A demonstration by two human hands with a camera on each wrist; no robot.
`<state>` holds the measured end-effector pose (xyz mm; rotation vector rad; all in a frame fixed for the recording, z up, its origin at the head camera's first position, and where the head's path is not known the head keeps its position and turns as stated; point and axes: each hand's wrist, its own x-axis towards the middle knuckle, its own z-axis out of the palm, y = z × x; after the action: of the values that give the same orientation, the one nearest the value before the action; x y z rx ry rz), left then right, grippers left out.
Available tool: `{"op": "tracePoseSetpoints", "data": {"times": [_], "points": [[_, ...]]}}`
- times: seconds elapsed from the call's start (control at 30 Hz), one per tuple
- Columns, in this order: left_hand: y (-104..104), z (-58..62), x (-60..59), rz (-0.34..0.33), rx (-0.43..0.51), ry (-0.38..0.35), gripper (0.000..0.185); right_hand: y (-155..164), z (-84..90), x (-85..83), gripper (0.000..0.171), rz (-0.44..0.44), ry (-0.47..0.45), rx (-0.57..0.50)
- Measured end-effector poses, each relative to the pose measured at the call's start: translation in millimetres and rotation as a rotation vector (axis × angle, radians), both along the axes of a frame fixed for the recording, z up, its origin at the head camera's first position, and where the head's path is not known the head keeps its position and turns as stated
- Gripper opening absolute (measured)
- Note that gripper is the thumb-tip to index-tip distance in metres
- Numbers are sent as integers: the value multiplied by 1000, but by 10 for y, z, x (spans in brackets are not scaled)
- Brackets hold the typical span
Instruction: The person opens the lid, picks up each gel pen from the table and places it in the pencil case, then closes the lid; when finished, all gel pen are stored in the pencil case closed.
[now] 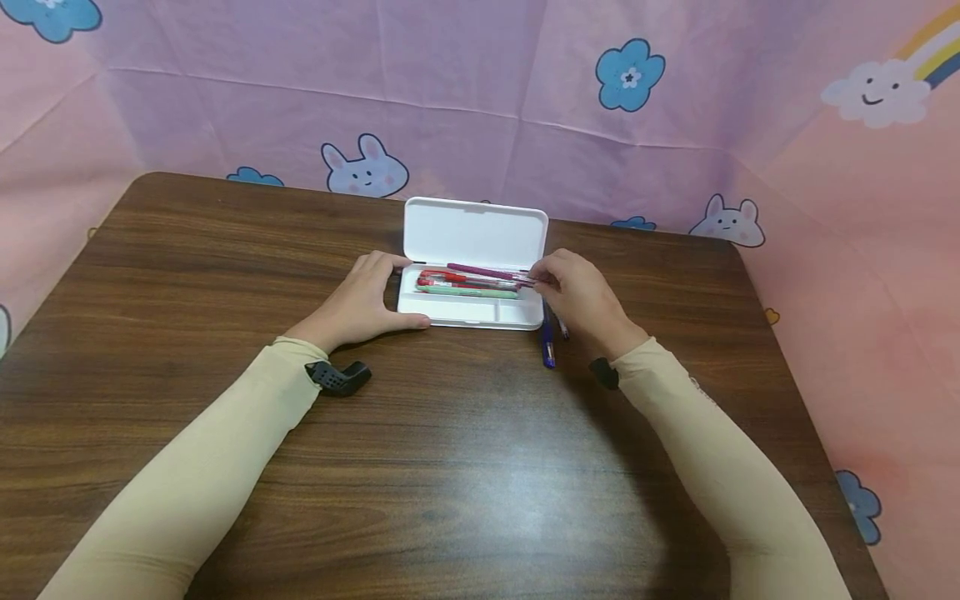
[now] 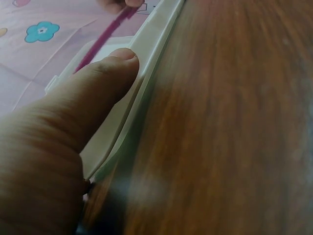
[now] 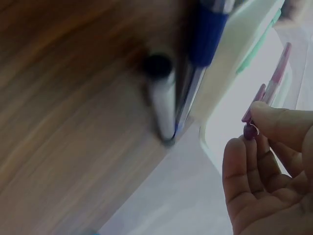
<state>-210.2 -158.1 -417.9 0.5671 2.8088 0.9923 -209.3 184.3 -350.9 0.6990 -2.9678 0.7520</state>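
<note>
A white pencil case [image 1: 453, 312] lies open on the table, its lid [image 1: 474, 232] raised at the back. My left hand [image 1: 358, 298] holds its left end, the thumb [image 2: 110, 73] along the front rim and the fingers at the rear corner. Between thumb and fingertips, my right hand [image 1: 583, 293] pinches one end of a purple pen [image 1: 483, 271] above the case's right end; in the right wrist view the pen's clip and tip [image 3: 250, 130] show at the fingers. Red pens [image 1: 442, 277] and a light green pen [image 1: 471, 292] lie inside the case.
Right of the case, a blue pen [image 1: 548, 343] lies on the wooden table [image 1: 420, 467]. Beside it is a pale pen with a dark end [image 3: 164, 100], blurred in the right wrist view. A patterned cloth [image 1: 465, 92] hangs behind the table.
</note>
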Motion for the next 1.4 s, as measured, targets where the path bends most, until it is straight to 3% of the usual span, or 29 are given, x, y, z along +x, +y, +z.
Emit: {"op": "tracePoseSetpoints", "data": {"times": [0.4,0.97,1.23,1.4], "points": [[3,9,10,-1,-1,-6,107,-248,-103,-145,10,75,11,66],[2,-11,6,-1,-3,2,108,-212,-119,-152,19,98,-23,76],[2,-18,2,3,2,-1,109,-33,-39,-67,20,87,-48,28],[0,-21,-7,-2,-1,4,108,155,8,-7,22,33,-20,-75]]}}
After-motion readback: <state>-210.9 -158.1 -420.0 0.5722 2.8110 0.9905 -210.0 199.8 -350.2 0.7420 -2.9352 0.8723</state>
